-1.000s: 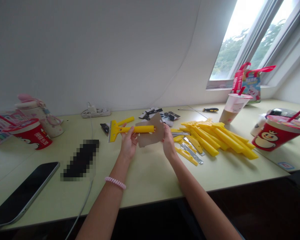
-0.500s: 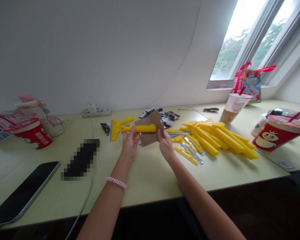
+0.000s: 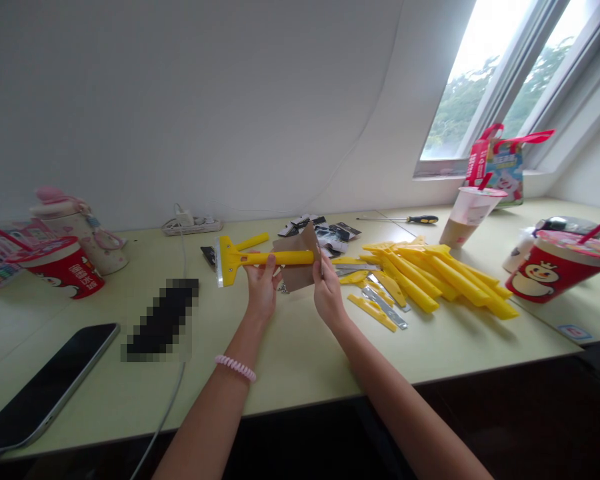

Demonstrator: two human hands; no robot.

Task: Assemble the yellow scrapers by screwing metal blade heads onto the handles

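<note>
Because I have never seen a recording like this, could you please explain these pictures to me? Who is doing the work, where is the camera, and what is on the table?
No machine is working here: these are a person's own two bare hands, filmed by one camera worn on the head, which looks forward and down. All three pictures come from that camera. The left hand grips the handle of a yellow scraper with a metal blade. The right hand holds a piece of brown card behind the handle's end. On the pale green table lie a pile of yellow scrapers, a smartphone, a screwdriver and a red paper cup.
</note>
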